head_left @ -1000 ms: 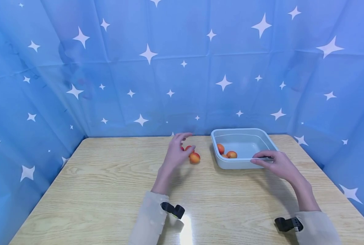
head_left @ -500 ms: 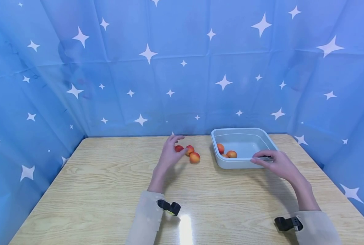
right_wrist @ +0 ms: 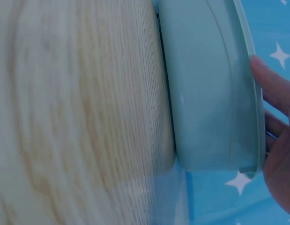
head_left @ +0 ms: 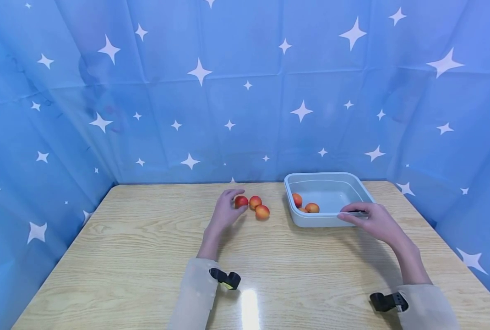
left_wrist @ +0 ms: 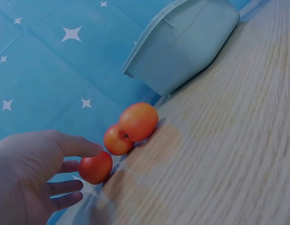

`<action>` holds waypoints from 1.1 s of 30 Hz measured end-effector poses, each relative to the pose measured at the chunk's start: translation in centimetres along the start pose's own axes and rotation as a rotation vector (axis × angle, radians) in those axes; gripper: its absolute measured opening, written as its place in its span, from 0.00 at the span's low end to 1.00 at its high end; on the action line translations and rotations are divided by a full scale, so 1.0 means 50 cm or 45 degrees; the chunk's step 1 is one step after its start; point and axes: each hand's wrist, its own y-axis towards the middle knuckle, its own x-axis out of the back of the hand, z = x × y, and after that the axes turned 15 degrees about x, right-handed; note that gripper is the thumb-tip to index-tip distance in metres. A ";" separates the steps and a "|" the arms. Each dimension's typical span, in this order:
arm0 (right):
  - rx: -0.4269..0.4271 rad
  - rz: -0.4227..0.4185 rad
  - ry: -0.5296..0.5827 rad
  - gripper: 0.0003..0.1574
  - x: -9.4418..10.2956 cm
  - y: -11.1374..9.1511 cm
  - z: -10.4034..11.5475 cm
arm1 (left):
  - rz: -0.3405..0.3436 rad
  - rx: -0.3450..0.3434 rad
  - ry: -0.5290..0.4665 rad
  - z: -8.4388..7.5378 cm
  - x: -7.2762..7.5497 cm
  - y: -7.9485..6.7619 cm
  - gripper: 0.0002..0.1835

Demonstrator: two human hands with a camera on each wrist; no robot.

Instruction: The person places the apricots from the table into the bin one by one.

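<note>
Wide and gently curved, the left hand was around the red fruit, thumb on the near side and fingers on the far side; it was hard to tell if they touched it. The red fruit was on the table, at the left end of a little bunch of three. Beside it sat the middle fruit, then the front fruit, a bit closer to the person.

The red fruit was likely light, with smooth skin that could slip and roll, and maybe easy to bruise. A soft pinch around its fat middle seemed best. It was almost round, so it pointed no clear way, and its long line was hard to tell.

The right hand pinched the near rim of the box. The box looked stiff and light, and its long way ran left to right.
</note>
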 end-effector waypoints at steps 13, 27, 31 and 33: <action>-0.005 0.003 -0.001 0.18 0.001 0.001 0.002 | -0.008 0.016 -0.012 0.021 -0.005 0.005 0.22; 0.019 -0.016 0.001 0.16 -0.002 -0.001 -0.002 | 0.003 0.051 -0.071 0.018 0.001 0.004 0.20; 0.019 -0.015 -0.001 0.17 -0.002 -0.001 -0.003 | 0.004 0.058 -0.109 0.013 0.003 0.006 0.21; 0.017 -0.015 -0.003 0.17 -0.003 -0.001 -0.003 | 0.008 0.062 -0.132 0.010 0.004 0.006 0.21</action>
